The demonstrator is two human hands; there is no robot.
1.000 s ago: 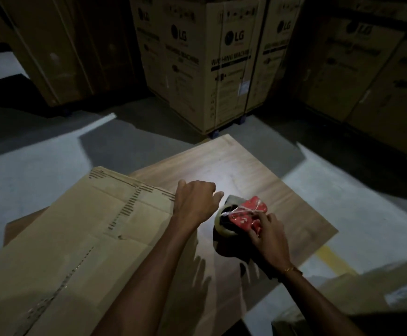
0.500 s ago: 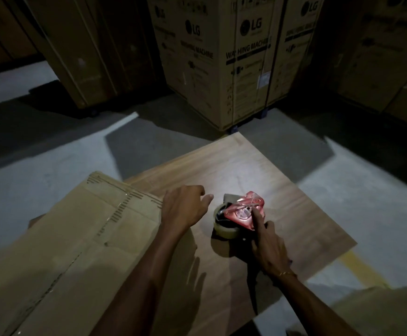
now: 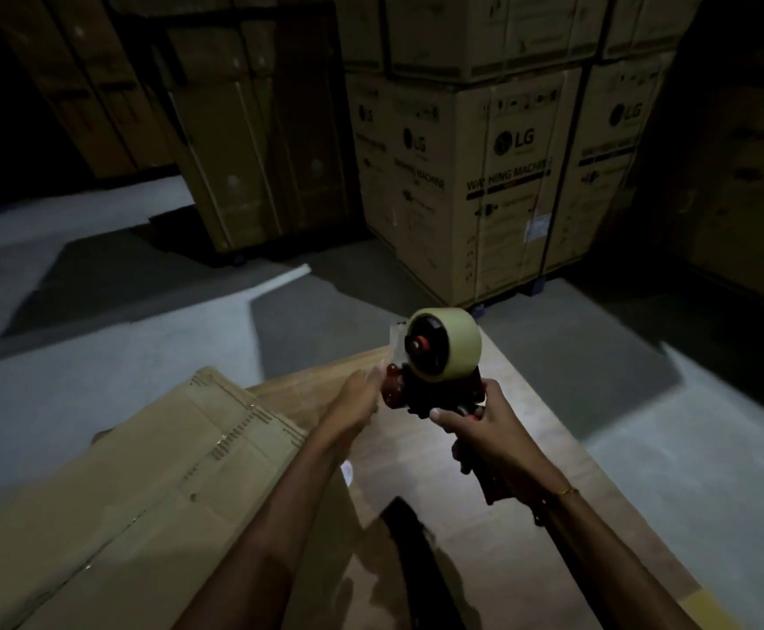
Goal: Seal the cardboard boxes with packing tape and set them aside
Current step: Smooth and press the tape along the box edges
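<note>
Sealing not yet begun: right hand [image 3: 491,431] grips the tape dispenser [image 3: 439,361] aloft, left hand [image 3: 359,400] fingers its front, and the cardboard box [image 3: 144,484] lies untaped.

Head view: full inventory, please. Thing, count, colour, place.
tape dispenser: 1, red and black, held up above the table, centre
tape roll: 1, pale yellow, on the dispenser
cardboard box: 1, brown, lower left on the table
table: 1, wood-grain, centre foreground
LG cartons: several, brown, stacked behind
floor: grey, patchy light
bracelet: 1, gold, right wrist
left hand: at the dispenser's front, blurred
right hand: grips the dispenser handle
</note>
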